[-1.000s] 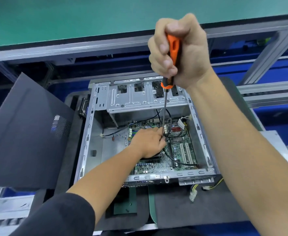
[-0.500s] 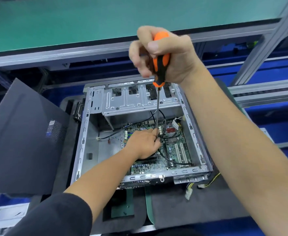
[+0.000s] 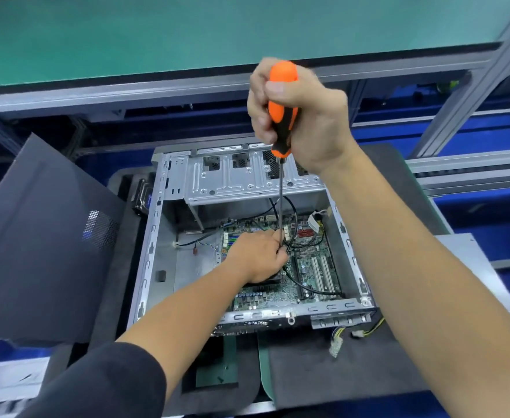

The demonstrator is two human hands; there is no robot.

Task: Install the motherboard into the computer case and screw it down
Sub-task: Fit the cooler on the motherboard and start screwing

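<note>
Right hand (image 3: 302, 116): grip wrapped round upright orange screwdriver (image 3: 281, 122); left hand (image 3: 256, 256): grip pinching its shaft above motherboard (image 3: 314, 267) inside computer case (image 3: 154, 236)

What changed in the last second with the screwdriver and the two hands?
The right hand re-gripped lower on the orange-and-black-handled screwdriver: the rounded orange cap, covered a second ago, now shows above the fingers. Unchanged: the left hand still pinches the shaft's lower end over the green motherboard in the open grey metal computer case.

Orange-and-black screwdriver (image 3: 281, 116), green motherboard (image 3: 314, 267), silver-grey case (image 3: 151, 245), dark perforated side panel (image 3: 45, 236).
</note>
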